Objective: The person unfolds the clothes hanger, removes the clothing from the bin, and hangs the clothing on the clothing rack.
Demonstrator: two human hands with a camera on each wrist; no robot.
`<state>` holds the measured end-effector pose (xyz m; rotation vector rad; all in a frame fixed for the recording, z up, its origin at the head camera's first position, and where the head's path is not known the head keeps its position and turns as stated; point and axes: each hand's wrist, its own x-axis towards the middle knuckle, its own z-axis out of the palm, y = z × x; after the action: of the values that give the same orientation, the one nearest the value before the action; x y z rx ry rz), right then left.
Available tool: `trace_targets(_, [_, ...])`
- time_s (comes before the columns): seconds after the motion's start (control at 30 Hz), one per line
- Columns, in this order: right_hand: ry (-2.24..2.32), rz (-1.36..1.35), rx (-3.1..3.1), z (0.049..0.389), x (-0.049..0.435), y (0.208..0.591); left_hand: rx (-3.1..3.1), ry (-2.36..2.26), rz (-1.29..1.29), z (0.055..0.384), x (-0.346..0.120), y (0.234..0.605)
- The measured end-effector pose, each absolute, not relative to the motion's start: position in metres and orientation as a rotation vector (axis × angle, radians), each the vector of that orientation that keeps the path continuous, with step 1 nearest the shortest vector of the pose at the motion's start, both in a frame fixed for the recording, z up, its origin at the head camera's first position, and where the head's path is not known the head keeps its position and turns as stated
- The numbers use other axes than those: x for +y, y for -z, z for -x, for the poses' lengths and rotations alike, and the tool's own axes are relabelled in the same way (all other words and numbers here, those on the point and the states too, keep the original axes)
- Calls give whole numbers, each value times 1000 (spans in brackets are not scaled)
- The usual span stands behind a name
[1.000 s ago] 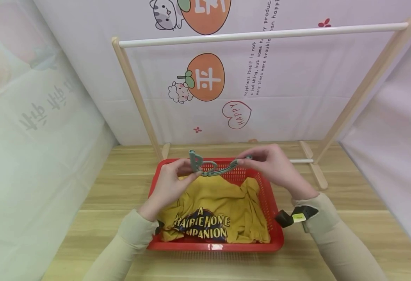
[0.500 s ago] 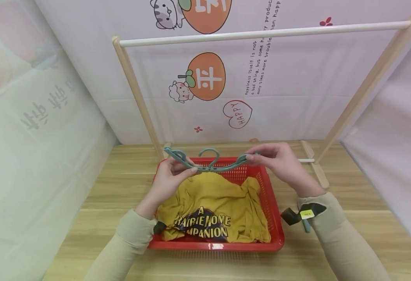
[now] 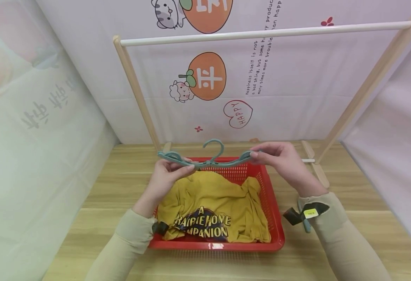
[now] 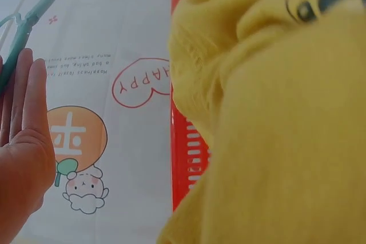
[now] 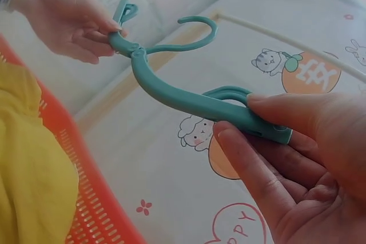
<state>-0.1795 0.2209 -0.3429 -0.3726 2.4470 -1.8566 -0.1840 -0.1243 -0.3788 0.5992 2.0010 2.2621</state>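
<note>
Both hands hold a teal folding clothes hanger level above the far side of a red basket. My left hand pinches its left arm near the centre joint. At the other end, the right hand grips the tip between thumb and fingers. The two hanger arms are spread apart, and the hook stands up from the joint between them. Inside the basket lies a crumpled yellow T-shirt with dark blue and cream lettering. It fills much of the left wrist view.
A wooden rack with a white rail stands behind the basket, its feet on the wood-grain table. Beside the right wrist lies another teal object, partly hidden by the wrist camera. Printed white sheets enclose the back and sides.
The hanger's left arm, folded upright one second ago, has swung out to the left. The hook has turned up, and the right hand has shifted slightly to the right.
</note>
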Motion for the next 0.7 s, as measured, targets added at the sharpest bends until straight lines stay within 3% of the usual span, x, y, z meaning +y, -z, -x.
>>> trace_targets(0.7, [2207, 404, 1968, 182, 207, 363, 1382, -2569, -676, 182, -114, 377])
